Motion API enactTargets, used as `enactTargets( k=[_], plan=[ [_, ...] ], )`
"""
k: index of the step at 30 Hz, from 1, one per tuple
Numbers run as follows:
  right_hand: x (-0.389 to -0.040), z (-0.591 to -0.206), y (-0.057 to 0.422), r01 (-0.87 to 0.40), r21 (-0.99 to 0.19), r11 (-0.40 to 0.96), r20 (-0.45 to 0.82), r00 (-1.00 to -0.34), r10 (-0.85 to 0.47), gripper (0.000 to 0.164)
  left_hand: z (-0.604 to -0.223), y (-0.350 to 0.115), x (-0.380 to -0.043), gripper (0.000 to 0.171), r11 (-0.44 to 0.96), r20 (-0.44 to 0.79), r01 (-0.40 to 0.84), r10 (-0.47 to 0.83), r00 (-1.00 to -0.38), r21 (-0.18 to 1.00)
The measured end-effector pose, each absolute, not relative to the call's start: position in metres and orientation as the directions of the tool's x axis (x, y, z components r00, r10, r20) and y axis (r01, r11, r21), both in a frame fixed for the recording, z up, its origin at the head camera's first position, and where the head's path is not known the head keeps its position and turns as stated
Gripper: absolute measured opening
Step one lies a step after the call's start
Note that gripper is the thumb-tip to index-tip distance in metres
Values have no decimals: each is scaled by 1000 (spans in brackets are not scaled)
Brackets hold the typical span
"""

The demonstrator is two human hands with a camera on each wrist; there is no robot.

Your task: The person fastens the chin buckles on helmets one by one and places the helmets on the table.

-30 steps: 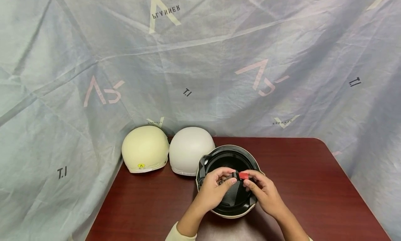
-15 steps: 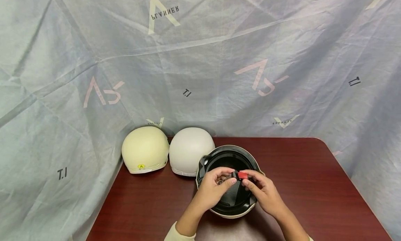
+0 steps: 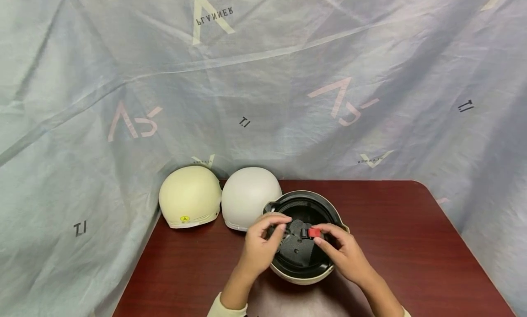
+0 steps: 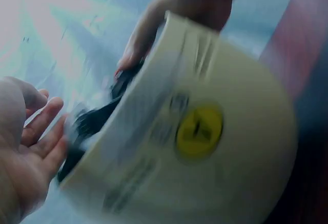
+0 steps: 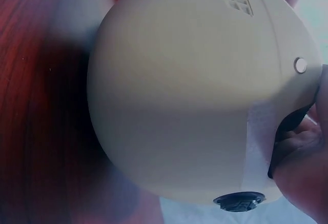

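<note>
A cream helmet (image 3: 302, 279) lies upside down on the table, its black lining facing up. Over its opening my right hand (image 3: 347, 255) pinches the red part of a red and black chin-strap buckle (image 3: 314, 233) between thumb and fingers. My left hand (image 3: 256, 253) is above the helmet's left rim, apart from the buckle, with fingers loosely bent and nothing between them. In the left wrist view, the left hand (image 4: 28, 162) is beside the shell, which bears a yellow round sticker (image 4: 199, 131). The right wrist view shows mostly the smooth shell (image 5: 179, 80); the buckle is hidden there.
A pale yellow helmet (image 3: 190, 193) and a white helmet (image 3: 251, 196) stand upright side by side at the table's back left. The white one is close against the overturned helmet. Behind the dark red wooden table (image 3: 395, 225) hangs a grey printed cloth (image 3: 271, 93).
My left hand has let go of the black part by the buckle and drawn back to the left. The right hand still pinches the buckle, which has shifted slightly left.
</note>
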State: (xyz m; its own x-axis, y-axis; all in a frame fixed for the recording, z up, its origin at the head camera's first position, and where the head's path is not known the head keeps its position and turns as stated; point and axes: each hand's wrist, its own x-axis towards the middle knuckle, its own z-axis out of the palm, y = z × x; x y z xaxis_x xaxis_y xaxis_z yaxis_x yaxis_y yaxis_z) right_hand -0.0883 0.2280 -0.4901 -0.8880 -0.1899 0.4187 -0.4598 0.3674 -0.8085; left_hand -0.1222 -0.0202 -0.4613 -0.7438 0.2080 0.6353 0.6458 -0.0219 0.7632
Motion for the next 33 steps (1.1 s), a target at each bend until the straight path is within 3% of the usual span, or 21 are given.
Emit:
enactTargets(
  k=[4, 9, 15, 24, 33],
  plan=[
    [-91, -488, 226, -493, -749, 443, 440, -870, -224, 29, -466, -43, -125, 17, 145, 620, 637, 151, -770, 757],
    [-92, -484, 229, -487, -712, 506, 412, -873, -260, 27, -474, -59, -124, 15, 310, 482, 545, 260, -836, 779],
    [-93, -477, 231, -463, -701, 542, 332, -885, -326, 21, -481, -57, -120, 14, 431, 424, 581, 411, -807, 690],
    [-93, -469, 233, -405, -694, 595, 168, -895, -413, 28, -478, -55, -113, 14, 520, 406, 637, 495, -768, 569],
    [-102, -453, 230, -415, -666, 620, -17, -823, -568, 15, -477, -50, -108, 16, 582, 401, 639, 498, -769, 503]
  ],
)
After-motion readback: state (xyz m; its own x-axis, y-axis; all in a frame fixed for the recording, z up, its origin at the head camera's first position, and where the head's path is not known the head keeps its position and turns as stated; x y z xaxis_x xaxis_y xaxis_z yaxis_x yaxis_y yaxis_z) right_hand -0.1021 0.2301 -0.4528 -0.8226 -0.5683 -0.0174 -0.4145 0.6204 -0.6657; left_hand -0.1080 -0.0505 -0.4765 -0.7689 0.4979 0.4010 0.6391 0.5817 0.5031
